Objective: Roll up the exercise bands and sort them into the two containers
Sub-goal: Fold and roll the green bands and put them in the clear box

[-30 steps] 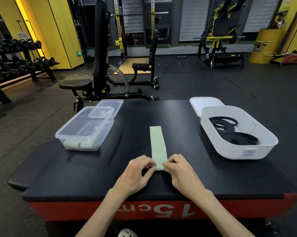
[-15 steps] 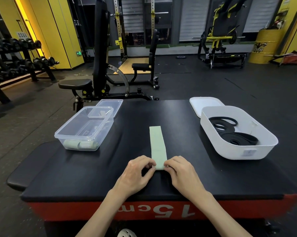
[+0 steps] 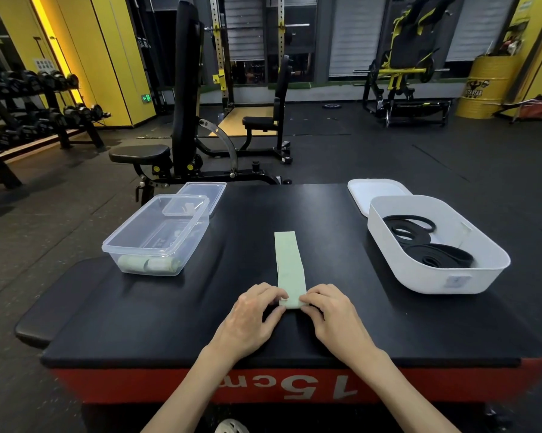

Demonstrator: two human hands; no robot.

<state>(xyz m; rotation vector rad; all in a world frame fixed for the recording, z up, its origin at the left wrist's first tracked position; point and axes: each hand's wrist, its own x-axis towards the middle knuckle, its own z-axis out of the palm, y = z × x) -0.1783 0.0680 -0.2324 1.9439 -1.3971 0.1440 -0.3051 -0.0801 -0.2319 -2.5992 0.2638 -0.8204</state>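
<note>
Head view, box (image 3: 294,385) showing "15cm" upside down, green band (image 3: 290,264) lying flat, left hand (image 3: 251,320) and right hand (image 3: 332,317) pinching its near end.

A pale green band (image 3: 290,264) lies flat, near end just rolled.

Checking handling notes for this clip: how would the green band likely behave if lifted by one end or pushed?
Probably floppy: the green band lies thin and flat, its near end folded over between the left hand and right hand. Likely light, being so thin. Pushed, it would probably bunch rather than slide.
</note>
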